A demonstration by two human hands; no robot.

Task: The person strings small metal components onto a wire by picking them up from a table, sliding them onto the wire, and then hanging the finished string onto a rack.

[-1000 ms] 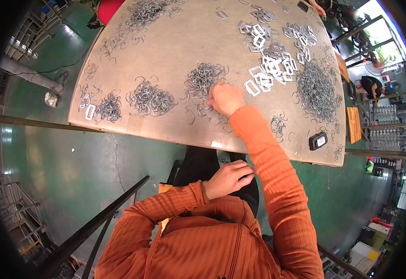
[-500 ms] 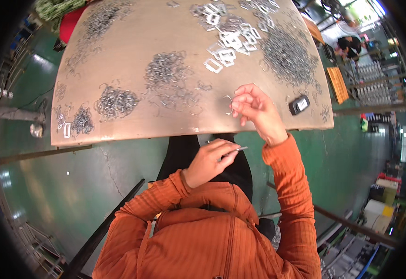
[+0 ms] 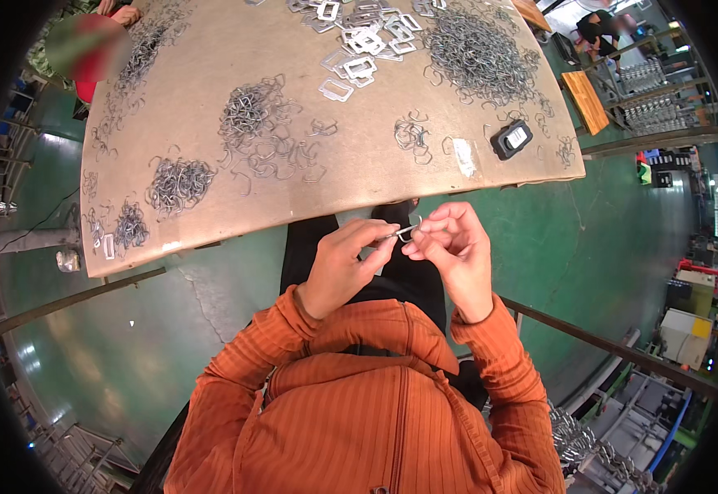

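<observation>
Both hands meet over my lap, just off the table's front edge. My left hand (image 3: 336, 262) pinches a flat metal frame (image 3: 402, 233), seen almost edge-on, between thumb and fingers. Close against its right end, my right hand (image 3: 460, 251) is closed on a thin bent wire hook (image 3: 420, 221). Whether the hook passes around the frame or only touches it, I cannot tell. On the table ahead lie a small cluster of wire hooks (image 3: 412, 137) and a heap of flat metal frames (image 3: 363, 41).
The brown-covered table (image 3: 342, 177) carries several more wire-hook piles, including a large pile (image 3: 482, 58) at the far right. Near its right edge sits a black box-shaped device (image 3: 511, 140). A co-worker's hand (image 3: 126, 15) is at the far left; another person (image 3: 597, 34) bends down at the far right.
My right hand has come down from above the table, bringing the wire hook to the frame in my left hand. The view has shifted, and a co-worker's hand now shows at the far left.
</observation>
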